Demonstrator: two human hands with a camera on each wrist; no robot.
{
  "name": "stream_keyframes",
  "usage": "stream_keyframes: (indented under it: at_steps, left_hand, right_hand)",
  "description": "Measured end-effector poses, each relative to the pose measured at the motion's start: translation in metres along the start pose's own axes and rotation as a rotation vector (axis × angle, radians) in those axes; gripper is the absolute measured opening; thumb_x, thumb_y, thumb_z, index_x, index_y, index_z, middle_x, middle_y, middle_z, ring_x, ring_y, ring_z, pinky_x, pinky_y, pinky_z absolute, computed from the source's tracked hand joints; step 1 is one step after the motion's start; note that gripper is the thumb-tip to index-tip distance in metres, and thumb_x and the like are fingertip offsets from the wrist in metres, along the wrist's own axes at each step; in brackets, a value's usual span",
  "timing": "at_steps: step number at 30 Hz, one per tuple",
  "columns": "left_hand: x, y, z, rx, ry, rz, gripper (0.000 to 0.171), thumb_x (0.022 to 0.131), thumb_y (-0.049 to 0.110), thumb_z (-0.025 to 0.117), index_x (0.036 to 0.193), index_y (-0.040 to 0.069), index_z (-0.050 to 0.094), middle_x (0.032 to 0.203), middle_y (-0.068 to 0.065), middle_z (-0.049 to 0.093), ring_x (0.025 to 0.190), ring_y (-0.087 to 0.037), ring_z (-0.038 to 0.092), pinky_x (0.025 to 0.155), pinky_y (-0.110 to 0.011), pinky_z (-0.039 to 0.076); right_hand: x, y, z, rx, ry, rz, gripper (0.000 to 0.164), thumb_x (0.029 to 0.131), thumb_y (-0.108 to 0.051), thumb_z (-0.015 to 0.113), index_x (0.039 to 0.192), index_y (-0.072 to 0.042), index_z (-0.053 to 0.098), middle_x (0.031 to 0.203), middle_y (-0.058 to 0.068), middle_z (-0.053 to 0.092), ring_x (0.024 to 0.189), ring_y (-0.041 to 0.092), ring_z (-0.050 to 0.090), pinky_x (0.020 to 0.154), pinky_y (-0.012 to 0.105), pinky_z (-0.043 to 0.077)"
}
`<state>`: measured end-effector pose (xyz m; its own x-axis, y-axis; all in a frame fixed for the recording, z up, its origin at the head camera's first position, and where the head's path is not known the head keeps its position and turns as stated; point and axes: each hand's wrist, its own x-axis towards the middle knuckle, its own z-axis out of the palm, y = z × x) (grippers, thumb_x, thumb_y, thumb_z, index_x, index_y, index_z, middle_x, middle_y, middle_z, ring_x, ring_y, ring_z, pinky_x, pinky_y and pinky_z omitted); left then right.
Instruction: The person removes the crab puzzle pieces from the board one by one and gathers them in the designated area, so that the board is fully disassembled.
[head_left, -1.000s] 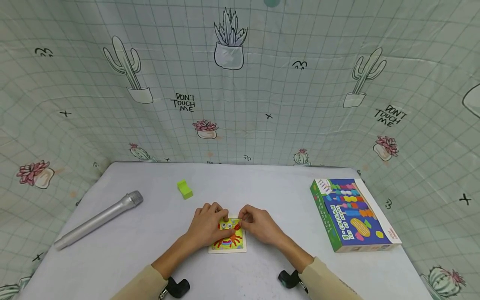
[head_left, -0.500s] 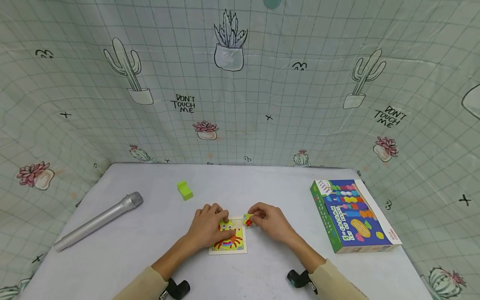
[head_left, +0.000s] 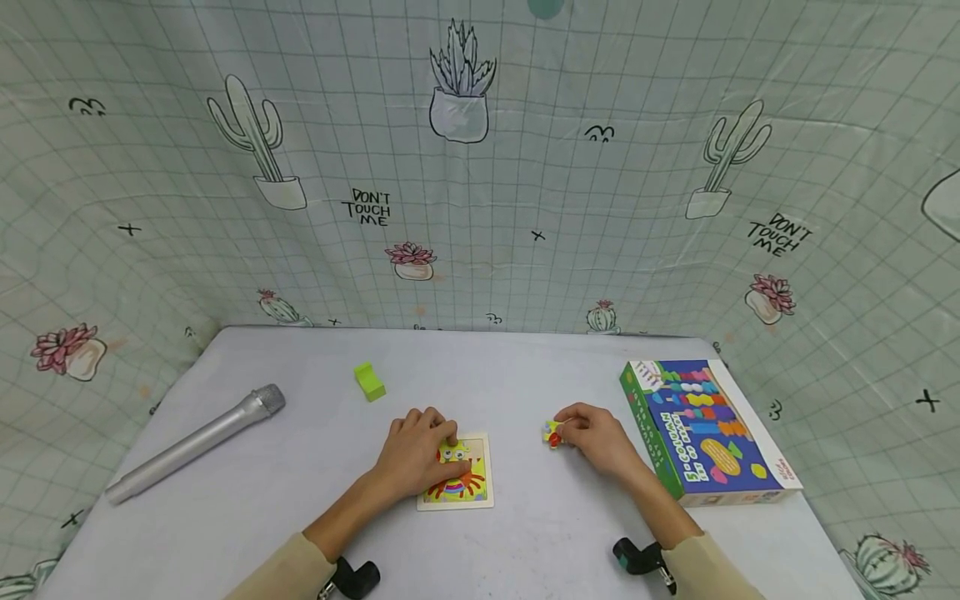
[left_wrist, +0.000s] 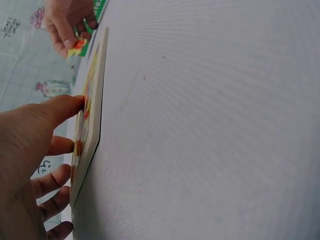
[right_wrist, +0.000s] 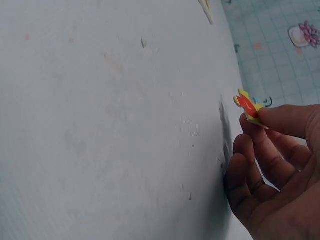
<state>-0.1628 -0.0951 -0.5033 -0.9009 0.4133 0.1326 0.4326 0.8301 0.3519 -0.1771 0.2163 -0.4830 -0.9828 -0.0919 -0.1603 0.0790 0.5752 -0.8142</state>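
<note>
A square jigsaw puzzle [head_left: 474,490] with a wooden border and a red-and-yellow crab picture lies on the table. My left hand [head_left: 412,450] rests over its left part, hiding some of the picture. In the left wrist view, the thumb and index fingertip press on the puzzle's face, with the other fingers by its far end. A bare gap shows at the puzzle's upper right corner. To the right, my right hand [head_left: 600,437] pinches a small yellow puzzle piece [right_wrist: 248,107] with a red mark between thumb and index finger, held just over the table.
A lime-green block [head_left: 370,381] stands behind the puzzle, toward the left. The silver microphone [head_left: 198,442] lies at the table's left side. A blue and green game box [head_left: 708,433] sits close to the right forearm. A patterned cloth [head_left: 480,183] hangs behind the table.
My right hand has lifted the puzzle piece away from the puzzle's upper right corner and carried it to the right. My left hand has stayed in place on the puzzle.
</note>
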Motion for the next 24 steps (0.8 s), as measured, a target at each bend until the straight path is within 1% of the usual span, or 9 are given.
stream_keyframes:
  at_steps: [3, 8, 14, 17, 24]
  left_hand:
    - [0.0, 0.0, 0.0, 0.0, -0.001, 0.0, 0.037, 0.082, 0.057, 0.076, 0.088, 0.024, 0.06, 0.104, 0.002, 0.055, 0.096, -0.023, 0.047, 0.085, -0.049, 0.038]
    - [-0.001, 0.001, 0.0, -0.002, -0.002, 0.0, 0.037, 0.082, 0.056, 0.076, 0.089, 0.024, 0.06, 0.104, 0.002, 0.055, 0.096, -0.023, 0.047, 0.085, -0.049, 0.038]
    - [-0.001, 0.001, 0.0, -0.003, -0.004, -0.001, 0.037, 0.082, 0.056, 0.076, 0.089, 0.024, 0.06, 0.103, 0.002, 0.055, 0.096, -0.023, 0.047, 0.085, -0.049, 0.038]
    - [-0.001, 0.001, 0.0, -0.011, -0.004, -0.002, 0.036, 0.082, 0.056, 0.076, 0.089, 0.024, 0.06, 0.103, 0.002, 0.055, 0.097, -0.023, 0.047, 0.086, -0.05, 0.038]
    - [-0.001, 0.001, -0.001, -0.023, 0.007, -0.003, 0.036, 0.082, 0.055, 0.076, 0.089, 0.024, 0.06, 0.103, 0.003, 0.054, 0.096, -0.022, 0.047, 0.086, -0.05, 0.038]
  right_hand:
    - [0.001, 0.008, -0.007, -0.023, 0.023, 0.011, 0.017, 0.096, -0.015, 0.063, 0.11, -0.007, 0.069, 0.085, 0.004, 0.067, 0.07, 0.017, 0.056, 0.059, 0.027, 0.045]
    - [0.003, 0.018, -0.013, -0.1, 0.067, -0.006, 0.016, 0.096, -0.014, 0.064, 0.109, -0.007, 0.07, 0.083, 0.003, 0.068, 0.066, 0.016, 0.057, 0.056, 0.027, 0.048]
    - [0.002, 0.021, -0.016, -0.124, 0.082, -0.01, 0.017, 0.095, -0.011, 0.066, 0.108, -0.003, 0.071, 0.083, 0.004, 0.067, 0.066, 0.016, 0.059, 0.057, 0.027, 0.049]
    - [0.001, 0.02, -0.016, -0.142, 0.08, -0.013, 0.016, 0.094, -0.011, 0.067, 0.108, -0.003, 0.071, 0.085, 0.004, 0.068, 0.068, 0.015, 0.06, 0.059, 0.028, 0.049]
    - [0.0, 0.02, -0.017, -0.22, 0.072, -0.044, 0.016, 0.091, -0.009, 0.071, 0.106, -0.005, 0.072, 0.091, 0.002, 0.07, 0.08, 0.014, 0.062, 0.07, 0.03, 0.05]
